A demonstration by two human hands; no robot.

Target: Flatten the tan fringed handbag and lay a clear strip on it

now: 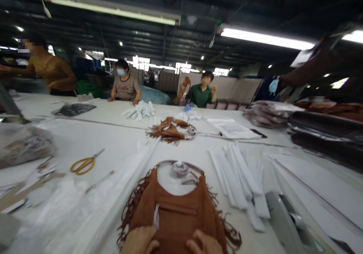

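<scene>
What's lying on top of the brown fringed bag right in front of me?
Both hands, left and right, press on the brown fringed bag, and a small white tag lies on it. The bag's near edge is covered.

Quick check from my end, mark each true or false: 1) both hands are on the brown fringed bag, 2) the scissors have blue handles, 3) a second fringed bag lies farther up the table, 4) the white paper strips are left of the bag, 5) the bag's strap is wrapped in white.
1) True: the left hand and right hand both rest on the brown fringed suede bag.
2) False: the scissors have yellow-orange handles.
3) True: a second brown fringed bag lies beyond it on the white table.
4) False: the long white paper strips lie to its right.
5) Cannot confirm; only a small wrapped bundle sits at the strap's top.
</scene>
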